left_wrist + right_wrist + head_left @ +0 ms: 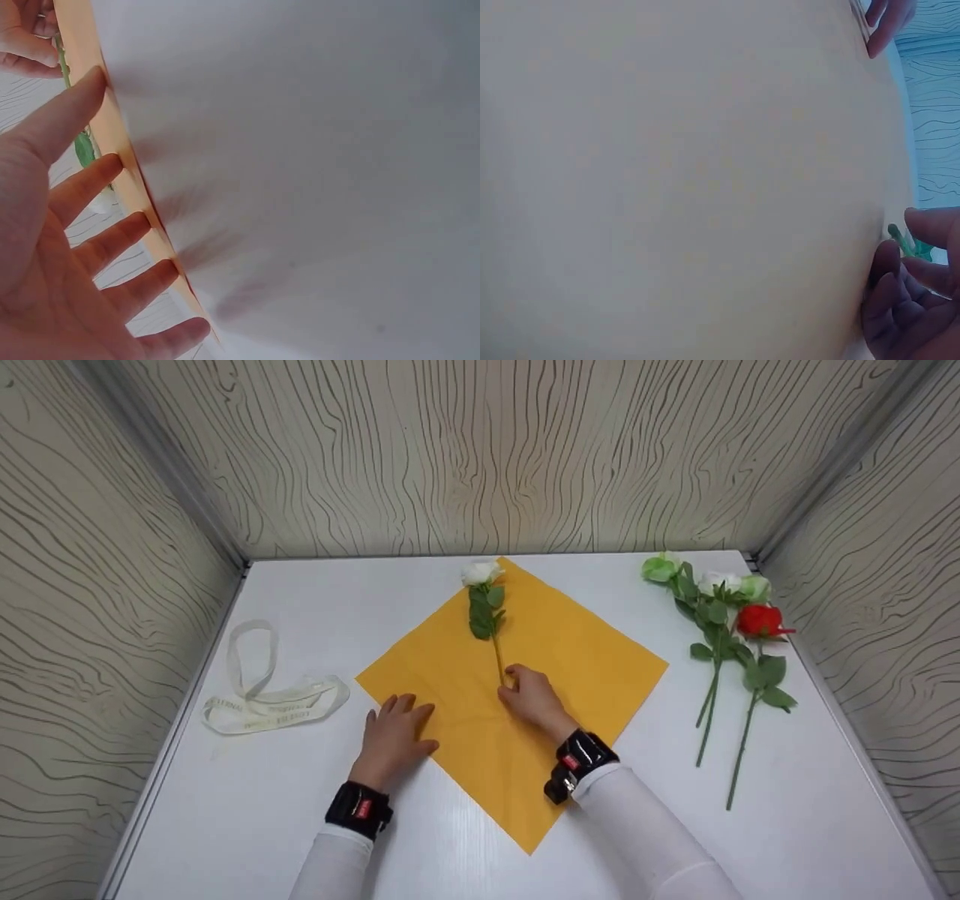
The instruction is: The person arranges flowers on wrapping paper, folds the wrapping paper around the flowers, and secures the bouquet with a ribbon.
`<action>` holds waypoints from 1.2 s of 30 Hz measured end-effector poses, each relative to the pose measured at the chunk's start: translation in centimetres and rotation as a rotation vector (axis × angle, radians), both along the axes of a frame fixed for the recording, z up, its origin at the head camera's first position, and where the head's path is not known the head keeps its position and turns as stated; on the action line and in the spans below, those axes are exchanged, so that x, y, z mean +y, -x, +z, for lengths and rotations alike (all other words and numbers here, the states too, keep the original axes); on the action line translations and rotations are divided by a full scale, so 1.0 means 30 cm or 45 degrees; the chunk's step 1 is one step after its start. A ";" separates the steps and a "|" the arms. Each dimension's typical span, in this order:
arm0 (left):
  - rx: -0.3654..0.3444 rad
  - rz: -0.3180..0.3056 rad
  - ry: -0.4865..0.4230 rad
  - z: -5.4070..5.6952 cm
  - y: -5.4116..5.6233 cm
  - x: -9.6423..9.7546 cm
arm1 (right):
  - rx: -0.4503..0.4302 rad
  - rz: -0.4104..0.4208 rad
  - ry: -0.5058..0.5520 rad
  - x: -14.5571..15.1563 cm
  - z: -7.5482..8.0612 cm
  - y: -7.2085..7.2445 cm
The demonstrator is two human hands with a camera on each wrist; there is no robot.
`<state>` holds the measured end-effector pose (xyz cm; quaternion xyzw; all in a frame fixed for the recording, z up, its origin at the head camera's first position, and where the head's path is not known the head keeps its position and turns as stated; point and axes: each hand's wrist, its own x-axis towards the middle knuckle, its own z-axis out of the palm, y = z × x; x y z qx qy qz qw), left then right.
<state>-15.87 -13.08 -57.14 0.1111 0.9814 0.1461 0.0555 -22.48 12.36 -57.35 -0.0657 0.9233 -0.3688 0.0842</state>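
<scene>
While beyond both hands [393, 741] [536, 701], white rose bloom [481, 573]

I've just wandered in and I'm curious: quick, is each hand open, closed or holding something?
Left hand: open, spread at the edge of the orange-yellow sheet.
Right hand: closed, holding the white rose by its stem.

In the head view, the right hand [534, 701] hides the lower end of the stem of a white rose [481, 573]. The left hand [391, 741] covers part of the yellow sheet's [585, 645] edge. Both white sleeves [645, 832] run off the bottom. Most lettering on the ribbon [259, 724] is too small to read. Each wrist view cuts off both hands, and the right one mostly hides the rose behind fingers.
</scene>
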 end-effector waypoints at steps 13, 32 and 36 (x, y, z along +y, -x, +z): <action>-0.035 0.050 -0.039 -0.004 -0.011 -0.012 | 0.199 -0.319 -0.353 0.383 0.086 -0.072; -0.038 0.034 -0.030 -0.014 -0.006 -0.012 | -0.338 -0.720 -0.349 0.848 0.149 -0.197; -0.038 0.034 -0.031 -0.013 -0.008 -0.010 | -0.383 -0.783 -0.346 0.880 0.133 -0.236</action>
